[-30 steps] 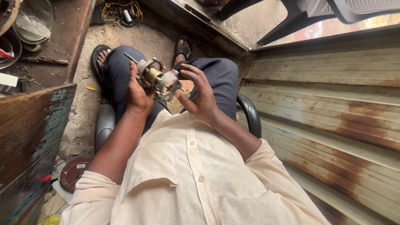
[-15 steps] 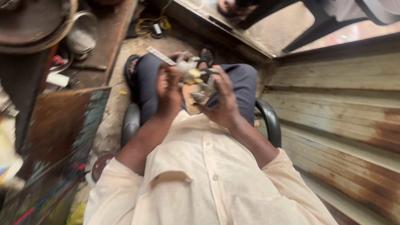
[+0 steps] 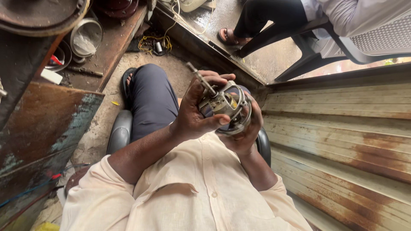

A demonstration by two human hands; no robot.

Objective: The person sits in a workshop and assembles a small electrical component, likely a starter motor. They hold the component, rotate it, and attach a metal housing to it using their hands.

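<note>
A small metal motor [image 3: 226, 105] with a ring-shaped housing and a thin shaft pointing up-left is held over my lap. My left hand [image 3: 195, 113] wraps the motor from the left, thumb across its front. My right hand [image 3: 248, 128] cups it from underneath and behind, mostly hidden by the housing. I sit in a dark chair [image 3: 120, 132], wearing a cream shirt and dark trousers.
A rusty metal cabinet [image 3: 47, 124] stands at my left, with a cluttered wooden bench [image 3: 111, 47] holding metal bowls beyond it. A corrugated rusty shutter [image 3: 342, 132] fills the right. Another person sits on a plastic chair [image 3: 325, 47] ahead; tangled wires [image 3: 156, 42] lie on the floor.
The view has tilted and moved closer. Both hands have raised the motor nearer to me and turned it, so its shaft now points up-left.
</note>
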